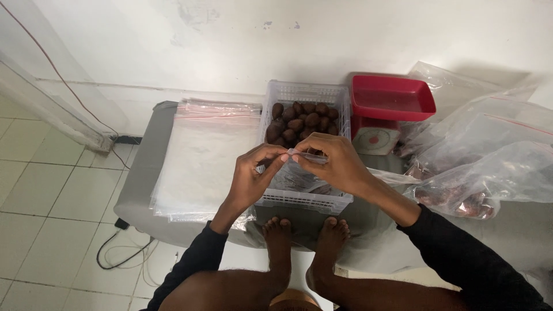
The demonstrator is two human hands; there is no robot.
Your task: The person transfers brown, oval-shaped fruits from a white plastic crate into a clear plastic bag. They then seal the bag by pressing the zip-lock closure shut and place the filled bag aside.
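The left hand (249, 175) and right hand (334, 161) pinch the mouth of a clear plastic bag (305, 156) between fingertips. It hangs over a white crate (305, 198) (brown fruits (302, 122) piled at its far end).

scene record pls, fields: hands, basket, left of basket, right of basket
hands: left hand and right hand pinch the top of a clear plastic bag over the basket
basket: white slotted basket, brown oval fruits at far end
left of basket: stack of empty clear bags
right of basket: red-tray scale, filled bags
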